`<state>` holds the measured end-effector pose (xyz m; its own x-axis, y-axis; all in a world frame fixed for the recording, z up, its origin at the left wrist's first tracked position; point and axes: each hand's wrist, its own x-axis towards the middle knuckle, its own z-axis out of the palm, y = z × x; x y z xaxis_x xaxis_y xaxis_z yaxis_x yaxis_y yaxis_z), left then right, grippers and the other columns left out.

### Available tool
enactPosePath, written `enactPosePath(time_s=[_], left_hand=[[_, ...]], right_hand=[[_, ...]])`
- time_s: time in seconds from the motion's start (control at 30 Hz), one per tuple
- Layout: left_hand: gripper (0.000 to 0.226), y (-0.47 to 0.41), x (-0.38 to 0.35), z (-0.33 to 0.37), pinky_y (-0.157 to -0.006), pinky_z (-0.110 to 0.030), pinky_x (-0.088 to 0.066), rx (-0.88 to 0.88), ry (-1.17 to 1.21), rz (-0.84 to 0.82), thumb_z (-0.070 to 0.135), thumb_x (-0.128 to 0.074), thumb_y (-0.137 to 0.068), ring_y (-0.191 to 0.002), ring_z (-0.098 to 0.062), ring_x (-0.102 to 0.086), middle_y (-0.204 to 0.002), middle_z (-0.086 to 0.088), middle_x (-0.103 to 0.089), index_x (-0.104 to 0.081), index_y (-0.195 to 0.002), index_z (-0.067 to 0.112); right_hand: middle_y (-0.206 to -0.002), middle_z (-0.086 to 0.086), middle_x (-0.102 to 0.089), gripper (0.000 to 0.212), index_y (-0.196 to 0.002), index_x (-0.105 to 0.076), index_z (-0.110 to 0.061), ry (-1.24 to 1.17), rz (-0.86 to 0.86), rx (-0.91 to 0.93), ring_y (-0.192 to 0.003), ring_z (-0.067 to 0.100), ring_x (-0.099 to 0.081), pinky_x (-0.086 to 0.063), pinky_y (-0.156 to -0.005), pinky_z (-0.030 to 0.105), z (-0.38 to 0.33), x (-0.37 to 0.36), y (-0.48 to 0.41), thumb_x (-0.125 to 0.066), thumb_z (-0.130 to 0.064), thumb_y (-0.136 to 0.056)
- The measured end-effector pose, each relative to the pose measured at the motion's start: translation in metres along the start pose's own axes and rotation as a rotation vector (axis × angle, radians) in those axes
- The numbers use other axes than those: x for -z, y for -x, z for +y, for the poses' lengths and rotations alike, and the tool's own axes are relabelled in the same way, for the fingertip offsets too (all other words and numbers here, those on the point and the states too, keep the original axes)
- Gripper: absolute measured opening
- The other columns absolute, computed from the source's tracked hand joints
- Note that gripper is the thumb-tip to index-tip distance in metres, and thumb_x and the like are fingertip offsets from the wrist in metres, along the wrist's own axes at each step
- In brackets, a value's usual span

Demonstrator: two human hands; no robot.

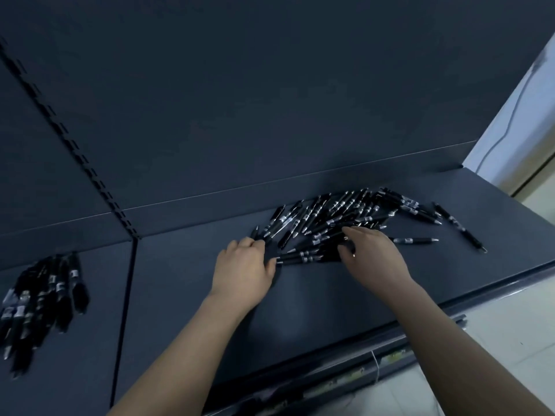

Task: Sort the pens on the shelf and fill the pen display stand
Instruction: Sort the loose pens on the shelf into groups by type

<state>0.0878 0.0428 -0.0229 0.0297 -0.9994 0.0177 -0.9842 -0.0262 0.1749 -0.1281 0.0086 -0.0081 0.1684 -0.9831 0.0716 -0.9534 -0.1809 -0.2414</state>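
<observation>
A dark blue-grey metal shelf runs across the view, backed by a plain back panel of the same colour. A slotted upright crosses the panel at the left. Pale floor shows beyond the shelf's front edge at the lower right, and a light wall stands past its right end.

The loose pens, black with silver tips and white labels, lie in a criss-crossed heap on the right half of the shelf, close to the back panel. The left hand sits at the heap's left end. Its fingers are curled down over the ends of a few pens and its thumb lies beside a pen that points toward it, so its grip is closed on them. The right hand reaches into the near side of the heap, with thumb and fingers bent in a pinch on the pens there. How many it holds cannot be told.

A single pen lies flat just to the right of the right hand, apart from it. Another stray pen lies further right at a slant. A tidier bundle of pens, blurred, rests on the shelf's left section, well apart from both hands.
</observation>
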Motion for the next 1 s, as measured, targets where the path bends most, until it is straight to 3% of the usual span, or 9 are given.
enactPosePath(time_s=[0.17, 0.3, 0.47, 0.6, 0.8, 1.0], left_hand=[[0.03, -0.015, -0.014, 0.026, -0.09, -0.03, -0.042, -0.02, 0.08, 0.024, 0.037, -0.05, -0.093, -0.109, -0.019, -0.049, -0.119, 0.005, -0.057, -0.06, -0.118, 0.022], [0.033, -0.02, -0.027, 0.047, -0.095, -0.026, -0.039, -0.004, 0.124, 0.047, 0.033, -0.056, -0.092, -0.112, -0.017, -0.049, -0.121, 0.007, -0.056, -0.06, -0.123, 0.026], [0.038, -0.026, -0.037, 0.064, -0.099, -0.029, -0.039, 0.022, 0.081, 0.041, 0.036, -0.056, -0.092, -0.111, -0.017, -0.045, -0.119, 0.007, -0.05, -0.056, -0.129, 0.028], [0.036, -0.028, -0.038, 0.07, -0.097, -0.029, -0.04, 0.05, 0.015, 0.033, 0.038, -0.058, -0.091, -0.11, -0.017, -0.044, -0.12, 0.004, -0.05, -0.056, -0.125, 0.027], [0.037, -0.025, -0.032, 0.074, -0.098, -0.03, -0.037, 0.028, -0.034, -0.042, 0.04, -0.06, -0.087, -0.112, -0.016, -0.04, -0.12, 0.004, -0.046, -0.055, -0.12, 0.024], [0.034, -0.029, -0.029, 0.08, -0.09, -0.029, -0.04, 0.047, -0.082, -0.084, 0.037, -0.064, -0.078, -0.107, -0.018, -0.044, -0.11, 0.003, -0.05, -0.056, -0.107, 0.022]], right_hand=[[-0.108, 0.004, -0.066, 0.024, -0.107, -0.064, -0.008, -0.01, -0.053, 0.039, -0.105, 0.027, -0.058, -0.044, -0.088, 0.032, 0.03, -0.006, -0.025, -0.051, -0.02, -0.09], [-0.117, 0.006, -0.065, 0.025, -0.11, -0.065, -0.009, -0.006, -0.092, 0.091, -0.111, 0.027, -0.056, -0.045, -0.092, 0.034, 0.053, -0.003, -0.038, -0.051, -0.017, -0.091], [-0.121, -0.001, -0.064, 0.024, -0.109, -0.067, -0.014, -0.047, -0.101, 0.141, -0.113, 0.024, -0.055, -0.047, -0.088, 0.031, 0.077, 0.0, -0.047, -0.051, -0.016, -0.091], [-0.117, 0.004, -0.064, 0.023, -0.106, -0.066, -0.008, -0.076, -0.121, 0.165, -0.108, 0.024, -0.056, -0.049, -0.083, 0.036, 0.085, -0.002, -0.052, -0.049, -0.012, -0.091], [-0.131, -0.002, -0.059, 0.034, -0.123, -0.065, -0.017, -0.133, -0.149, 0.25, -0.121, 0.019, -0.052, -0.041, -0.09, 0.026, 0.094, -0.001, -0.055, -0.047, -0.01, -0.095], [-0.137, -0.005, -0.055, 0.034, -0.127, -0.063, -0.018, -0.174, -0.144, 0.276, -0.127, 0.015, -0.049, -0.037, -0.096, 0.022, 0.101, -0.003, -0.058, -0.045, -0.013, -0.097]])
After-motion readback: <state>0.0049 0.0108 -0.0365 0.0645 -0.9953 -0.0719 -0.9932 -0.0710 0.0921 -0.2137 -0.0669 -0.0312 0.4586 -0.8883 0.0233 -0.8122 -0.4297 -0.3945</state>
